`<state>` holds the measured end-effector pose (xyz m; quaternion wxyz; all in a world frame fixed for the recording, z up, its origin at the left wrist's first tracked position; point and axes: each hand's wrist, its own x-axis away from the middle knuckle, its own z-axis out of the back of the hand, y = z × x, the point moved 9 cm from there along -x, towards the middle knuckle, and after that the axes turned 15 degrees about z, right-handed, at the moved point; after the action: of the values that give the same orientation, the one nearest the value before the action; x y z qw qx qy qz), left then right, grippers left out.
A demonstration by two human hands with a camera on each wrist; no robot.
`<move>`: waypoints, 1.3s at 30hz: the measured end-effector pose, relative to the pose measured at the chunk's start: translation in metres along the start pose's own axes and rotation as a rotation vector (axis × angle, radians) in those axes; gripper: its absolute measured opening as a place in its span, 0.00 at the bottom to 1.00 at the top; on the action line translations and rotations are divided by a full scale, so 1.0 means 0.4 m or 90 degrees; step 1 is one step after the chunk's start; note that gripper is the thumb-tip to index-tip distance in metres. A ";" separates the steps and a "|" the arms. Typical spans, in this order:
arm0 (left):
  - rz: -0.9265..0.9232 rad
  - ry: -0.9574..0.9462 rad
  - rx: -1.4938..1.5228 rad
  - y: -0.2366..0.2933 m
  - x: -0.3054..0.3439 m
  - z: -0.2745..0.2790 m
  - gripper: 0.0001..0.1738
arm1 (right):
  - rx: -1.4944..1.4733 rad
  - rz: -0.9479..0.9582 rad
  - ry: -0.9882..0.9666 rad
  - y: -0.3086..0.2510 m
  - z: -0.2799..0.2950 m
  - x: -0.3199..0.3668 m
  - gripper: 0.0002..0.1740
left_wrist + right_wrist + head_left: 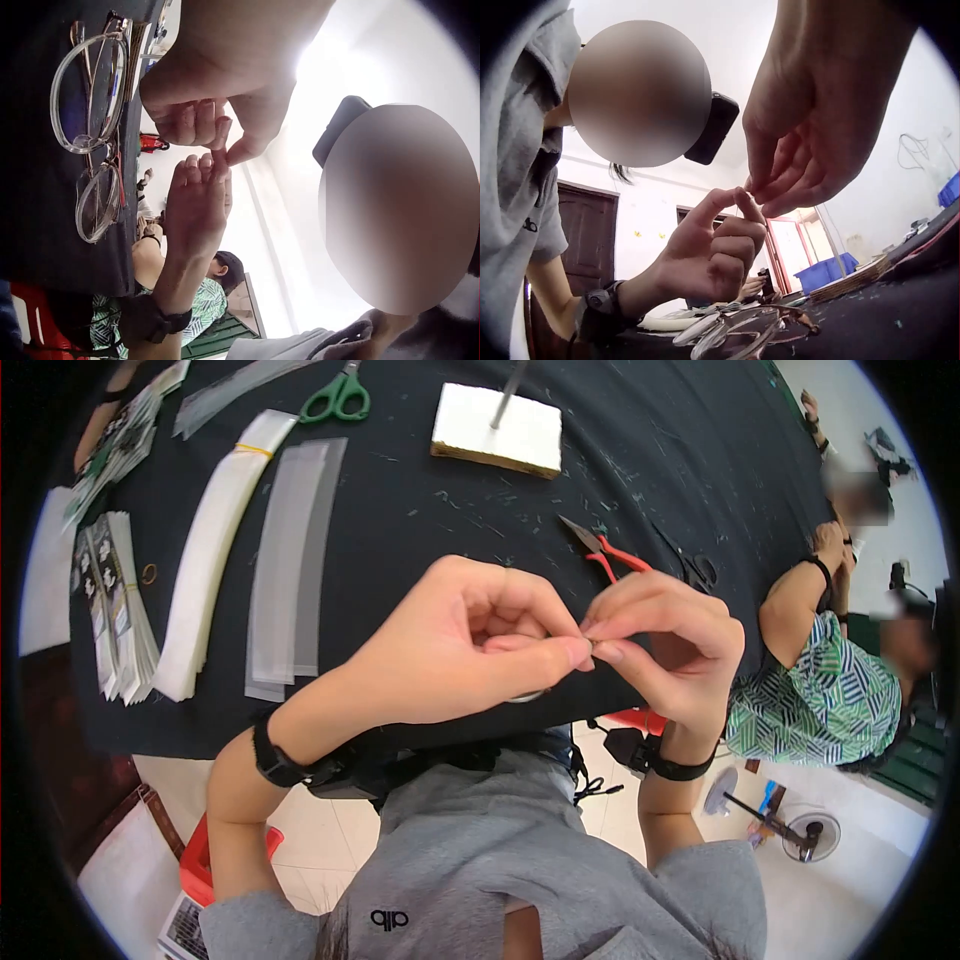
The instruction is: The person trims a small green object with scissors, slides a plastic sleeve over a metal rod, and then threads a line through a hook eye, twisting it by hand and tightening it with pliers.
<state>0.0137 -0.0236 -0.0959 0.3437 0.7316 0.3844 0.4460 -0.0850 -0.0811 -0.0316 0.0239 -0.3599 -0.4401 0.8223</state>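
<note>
My left hand (450, 645) and right hand (670, 645) meet fingertip to fingertip over the table's near edge. Each pinches with thumb and forefinger at a tiny thin piece, mostly hidden by the fingertips; I cannot tell what it is. In the left wrist view, the left hand (232, 82) comes from above and the right hand (196, 206) from below. A pair of clear-framed eyeglasses (56, 112) lies on the table beneath the hands. Just beyond the right hand are red-handled needle-nose pliers (622, 556).
A white-topped block (465, 425) with an upright metal rod (510, 395) stands further back. Black scissors (703, 572) lie right, green-handled scissors (335, 400) back left. Banded white strips (215, 560), clear sleeves (290, 560) and patterned strips (122, 610) lie left. Another person (820, 690) sits at right.
</note>
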 end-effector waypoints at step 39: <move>-0.528 0.592 -0.611 0.485 0.239 0.256 0.07 | 0.258 0.111 -0.161 -0.101 0.155 -0.569 0.05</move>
<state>0.1864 -0.0478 0.0676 0.5640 0.0383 0.4960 0.6591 0.0342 -0.1815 0.1501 -0.0305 -0.2789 -0.2332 0.9311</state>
